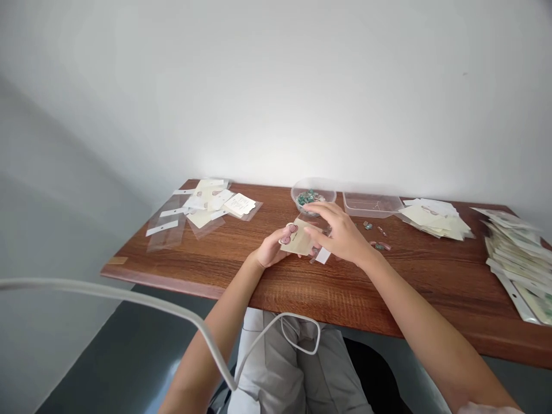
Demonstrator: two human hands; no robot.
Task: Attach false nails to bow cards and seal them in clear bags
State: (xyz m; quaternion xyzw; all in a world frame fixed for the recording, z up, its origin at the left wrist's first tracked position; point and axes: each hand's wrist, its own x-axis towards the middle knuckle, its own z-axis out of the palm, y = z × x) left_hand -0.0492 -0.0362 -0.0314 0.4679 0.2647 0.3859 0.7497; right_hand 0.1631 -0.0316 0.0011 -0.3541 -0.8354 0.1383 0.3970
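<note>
Head view: you're looking down at your hands, near the middle of the long wooden table.

Earring card: the cream earring card (299,240), stiff matte paper, sits between your hands with pink bow-shaped earrings (288,234) on it.

Left hand (271,247): fingers curled, pinching the card's left side.

Right hand (340,233): fingers arched over the card's right side; can't tell if they're gripping it.

Bag: a thin, glossy clear bag (321,256) with a white strip lies just below your right hand.

Watch out: that slick film could slip, and the earrings could snag on it.

Behind: a round clear tub (313,195) of green bits near the back edge, then a rectangular clear tub (371,204).

Right: small loose pieces (375,236) could get knocked by your wrist.
</note>
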